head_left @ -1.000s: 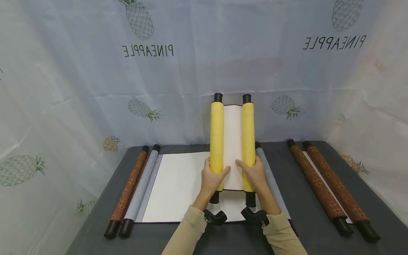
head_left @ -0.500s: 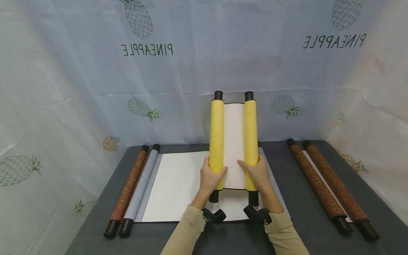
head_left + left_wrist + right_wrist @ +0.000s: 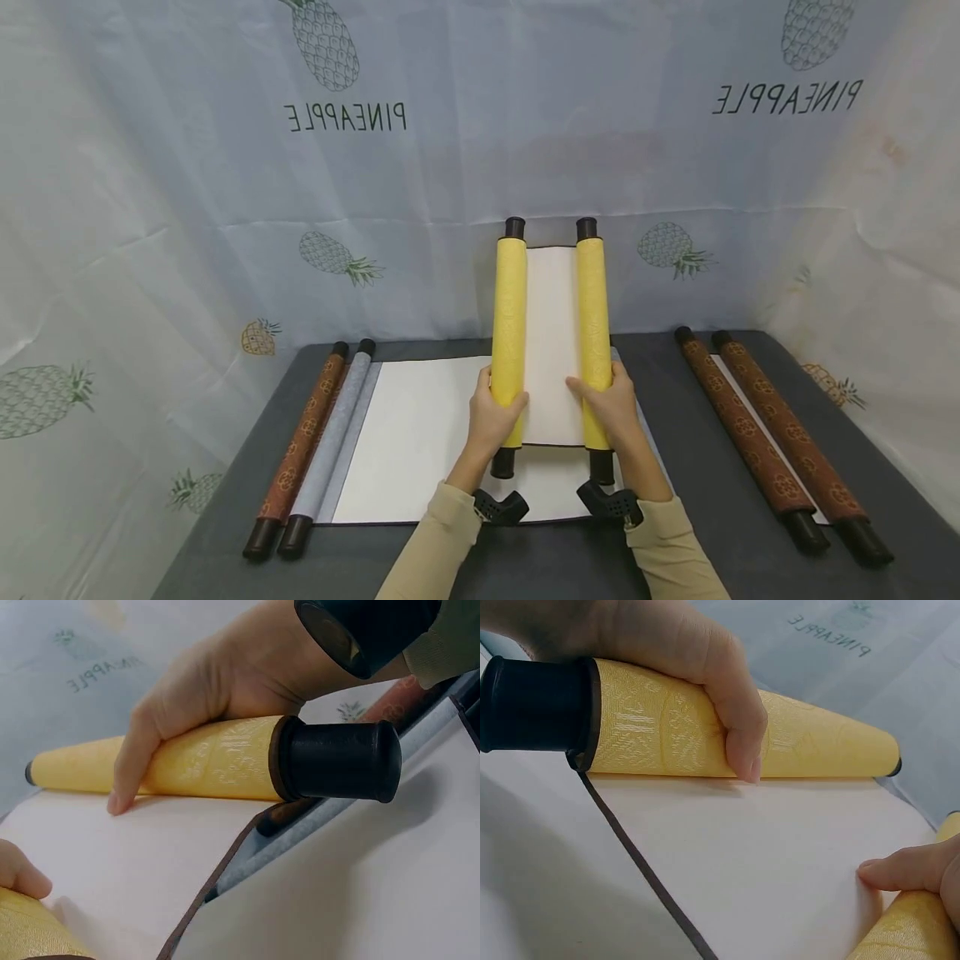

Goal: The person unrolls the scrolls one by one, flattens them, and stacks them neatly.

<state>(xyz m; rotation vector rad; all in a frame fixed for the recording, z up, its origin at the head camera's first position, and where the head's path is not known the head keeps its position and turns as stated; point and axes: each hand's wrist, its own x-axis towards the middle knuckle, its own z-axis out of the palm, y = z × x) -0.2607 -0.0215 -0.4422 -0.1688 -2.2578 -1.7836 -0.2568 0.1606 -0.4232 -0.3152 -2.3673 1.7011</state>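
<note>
A yellow scroll (image 3: 552,333) with black end knobs is held up above the table, its two rolls apart and a strip of white paper showing between them. My left hand (image 3: 492,414) grips the left roll (image 3: 217,761) near its lower end, thumb over the paper side. Around the right roll (image 3: 667,724) curls my right hand (image 3: 611,408), its thumb lying across the roll onto the paper. Beneath, a grey-blue scroll (image 3: 405,442) lies spread on the table with its white paper showing; the yellow scroll and my forearms cover part of it.
A brown patterned scroll roll (image 3: 303,450) lies left of the grey-blue one. At the right, another brown scroll (image 3: 750,429) lies slightly unrolled on the dark table (image 3: 555,567). A pineapple-print curtain (image 3: 465,167) hangs behind and at both sides.
The right yellow roll has moved a little to the right with my right hand, and the white strip between the rolls has widened. My left hand has shifted slightly left.
</note>
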